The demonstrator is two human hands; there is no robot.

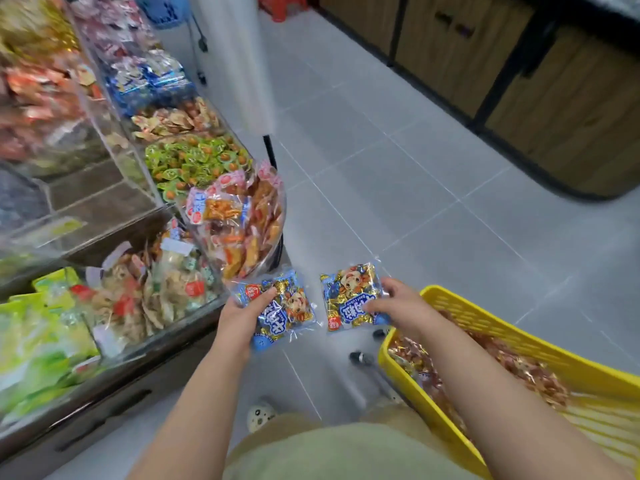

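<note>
Head view. Shows the left hand (242,315) gripping a blue snack packet (289,308), thumb across its top face, fingers underneath. Shows the right hand (398,303) pinching a second blue packet (348,296) by its right edge, fingers curled over the film. Both packets in the air just in front of the hands, near each other but apart.

Probably a sorting step, from the yellow basket (491,322) (just right of the right hand, and lower) to the clear bins (214,289) left of the left hand. To do it well: grip the flat body of each packet, not the thin sealed edge, because of the slippery film. Place one packet first, then the other, without crushing the contents. Check for the matching bin before letting go (maybe the bin of blue packets (152,81) far beyond the left hand, but too blurred to tell).

Below the hands: grey tiled floor (415,188) with pale joints. Beyond the right hand, well apart: wooden-front cabinets (571,109) in black frames. Inside the basket: many gold and brown wrapped sweets (519,368).
</note>
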